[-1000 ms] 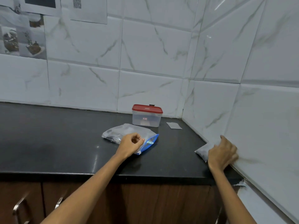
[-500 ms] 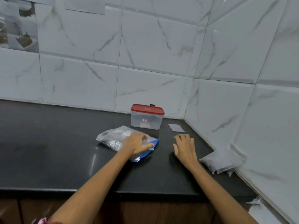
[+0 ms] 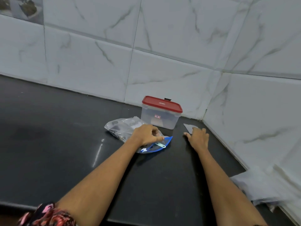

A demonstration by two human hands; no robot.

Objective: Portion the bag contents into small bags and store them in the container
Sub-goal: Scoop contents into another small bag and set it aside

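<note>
Zip bag: the clear zip bag (image 3: pixel 123 128) with a blue slider edge lies on the black bench (image 3: pixel 48 136), just in front of the container.
Left hand (image 3: pixel 146 135): fingers curled, pinching the bag by its blue closure, likely to steady or open it.
Right hand (image 3: pixel 197 136): fingers spread flat, reaching onto a small flat bag (image 3: pixel 189 127), probably to take it for filling.
Container (image 3: pixel 161 115): red lid on, near the tiled corner.
Hard to tell: bag contents are dark and unclear; pale bags (image 3: pixel 260 186) at the right wall are blurred.

Home kitchen indicated: black stone counter (image 3: pixel 48 144) set into corner of marble-patterned wall tiles (image 3: pixel 162 70); food pictures (image 3: pixel 21 8) stuck at upper left.
</note>
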